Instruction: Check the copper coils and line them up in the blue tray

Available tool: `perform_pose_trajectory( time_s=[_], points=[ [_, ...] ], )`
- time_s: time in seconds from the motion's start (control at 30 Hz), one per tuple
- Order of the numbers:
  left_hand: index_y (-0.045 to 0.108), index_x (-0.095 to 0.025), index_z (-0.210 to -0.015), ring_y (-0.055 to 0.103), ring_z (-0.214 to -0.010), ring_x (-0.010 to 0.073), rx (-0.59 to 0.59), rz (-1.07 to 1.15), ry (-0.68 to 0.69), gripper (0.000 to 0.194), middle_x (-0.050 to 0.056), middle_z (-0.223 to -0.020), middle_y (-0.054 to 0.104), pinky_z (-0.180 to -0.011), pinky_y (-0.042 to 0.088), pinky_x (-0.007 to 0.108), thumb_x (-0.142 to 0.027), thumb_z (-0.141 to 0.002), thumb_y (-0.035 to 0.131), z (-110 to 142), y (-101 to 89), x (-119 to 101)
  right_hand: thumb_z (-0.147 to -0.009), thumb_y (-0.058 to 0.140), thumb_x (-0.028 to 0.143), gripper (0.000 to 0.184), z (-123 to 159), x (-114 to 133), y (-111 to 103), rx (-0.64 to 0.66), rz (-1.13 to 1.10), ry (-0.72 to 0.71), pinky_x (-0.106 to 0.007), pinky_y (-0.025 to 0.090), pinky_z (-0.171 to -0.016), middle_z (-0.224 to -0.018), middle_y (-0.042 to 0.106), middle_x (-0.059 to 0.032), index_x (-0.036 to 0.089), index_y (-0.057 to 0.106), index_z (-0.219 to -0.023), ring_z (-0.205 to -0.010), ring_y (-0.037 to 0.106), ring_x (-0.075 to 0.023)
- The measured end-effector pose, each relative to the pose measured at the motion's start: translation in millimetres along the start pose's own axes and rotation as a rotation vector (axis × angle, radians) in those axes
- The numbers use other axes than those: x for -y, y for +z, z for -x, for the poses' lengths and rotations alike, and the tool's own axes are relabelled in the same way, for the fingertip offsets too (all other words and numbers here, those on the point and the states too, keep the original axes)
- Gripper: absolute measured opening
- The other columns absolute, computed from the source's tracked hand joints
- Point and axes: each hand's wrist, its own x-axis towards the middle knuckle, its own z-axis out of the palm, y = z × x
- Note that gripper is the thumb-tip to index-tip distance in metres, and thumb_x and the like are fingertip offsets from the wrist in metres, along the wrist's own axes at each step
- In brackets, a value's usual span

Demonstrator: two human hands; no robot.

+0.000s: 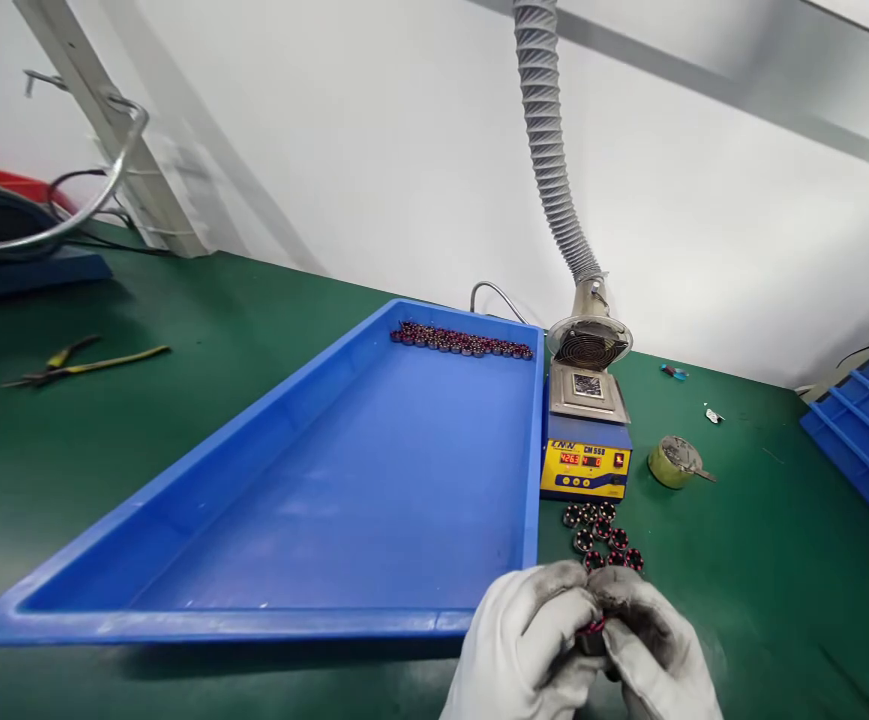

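Note:
Both hands wear white gloves with dark smudges on the fingertips. My left hand [528,640] and my right hand [655,635] meet at the lower right, fingers closed round one small black wound coil [591,636] with reddish wire. Most of that coil is hidden by the fingers. Just beyond my fingertips, a group of several similar coils [602,530] lies on the green bench. Behind them stands a blue and yellow solder pot [588,465] with a lit red display. Left of my hands is a long blue tray [329,622], with rows of coils [464,342] along its far end.
A ribbed grey exhaust hose [543,120] hangs down to a hood [588,340] over the solder pot. To the right sits a small round tin [675,462] with a handle. Yellow-handled pliers [89,368] lie at left. Blue racks [865,430] edge the right side.

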Motion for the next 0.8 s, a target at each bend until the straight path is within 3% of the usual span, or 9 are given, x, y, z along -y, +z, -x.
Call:
perform_pose_trajectory(
  time_s=[0.07,0.17,0.3,0.37,0.47,0.53,0.67,0.8],
  points=[
    [0.051,-0.02,-0.099,0.06,-0.088,0.0162,0.05,0.1,-0.062,0.026,0.006,-0.093,0.063,-0.073,0.051,0.025,-0.043,-0.09,0.042,-3.4,-1.7,-1.8,-0.066,0.072,0.038,0.016,-2.9,2.2,0.1,0.025,0.083,-0.111,-0.029,0.049,-0.064,-0.074,0.062,-0.0055,0.022,0.07,-0.066,-0.071,0.058,-0.019],
    [0.05,-0.021,-0.099,0.06,-0.088,0.0175,0.096,0.183,-0.126,0.017,0.005,-0.094,0.062,-0.074,0.051,0.027,-0.031,-0.086,0.052,-3.0,-2.7,-5.5,-0.069,0.069,0.033,0.011,-9.9,3.5,-7.0,0.041,0.127,-0.224,-0.026,0.048,-0.061,-0.07,0.06,-0.0044,0.022,0.07,-0.066,-0.069,0.057,-0.0174],
    [0.049,-0.021,-0.097,0.061,-0.084,0.0179,0.074,0.197,-0.167,0.024,0.003,-0.089,0.063,-0.073,0.05,0.027,-0.018,-0.075,0.059,-2.3,-5.3,-5.2,-0.065,0.074,0.027,0.007,-17.7,2.5,-23.4,-0.158,-0.077,-0.282,-0.026,0.05,-0.067,-0.073,0.063,-0.0027,0.023,0.069,-0.07,-0.072,0.06,-0.0171],
    [0.05,-0.021,-0.096,0.061,-0.084,0.0172,0.048,0.164,-0.172,0.023,0.002,-0.088,0.063,-0.073,0.05,0.027,-0.017,-0.074,0.058,-4.8,-6.8,-4.3,-0.063,0.076,0.026,0.015,-17.2,0.4,-25.8,-0.197,-0.107,-0.197,-0.026,0.05,-0.071,-0.079,0.066,-0.0041,0.022,0.07,-0.076,-0.076,0.061,-0.0178],
    [0.052,-0.021,-0.093,0.06,-0.085,0.0174,0.035,0.093,-0.12,0.018,0.003,-0.089,0.063,-0.072,0.05,0.028,-0.017,-0.076,0.051,-9.6,-6.6,-4.6,-0.06,0.078,0.03,0.031,-10.9,-6.6,-16.5,0.0,-0.133,0.091,-0.029,0.05,-0.071,-0.088,0.067,-0.0089,0.019,0.068,-0.087,-0.08,0.062,-0.021],
    [0.052,-0.02,-0.093,0.06,-0.085,0.0179,0.017,0.072,-0.106,0.023,0.003,-0.089,0.063,-0.072,0.051,0.03,-0.012,-0.072,0.048,-10.7,-4.4,-5.3,-0.057,0.08,0.032,0.035,-6.7,-13.1,-6.9,0.1,-0.265,0.233,-0.03,0.05,-0.071,-0.086,0.068,-0.0082,0.02,0.068,-0.088,-0.077,0.063,-0.0208],
    [0.054,-0.023,-0.099,0.061,-0.086,0.0181,0.029,0.222,-0.218,0.035,0.003,-0.094,0.063,-0.073,0.052,0.029,-0.009,-0.067,0.056,-8.6,-1.8,-3.7,-0.057,0.08,0.027,0.033,-4.2,-22.1,3.5,0.114,-0.461,0.335,-0.03,0.05,-0.068,-0.078,0.068,-0.0036,0.024,0.067,-0.088,-0.068,0.063,-0.0172],
    [0.062,-0.022,-0.087,0.061,-0.085,0.0179,0.041,0.52,-0.291,0.019,0.004,-0.089,0.064,-0.075,0.052,0.028,-0.011,-0.076,0.05,-13.8,-8.3,-0.2,-0.058,0.079,0.026,0.031,-3.9,-20.8,3.8,0.191,-0.519,0.373,-0.031,0.052,-0.063,-0.079,0.067,-0.0043,0.023,0.067,-0.086,-0.068,0.063,-0.0185]
  ],
)
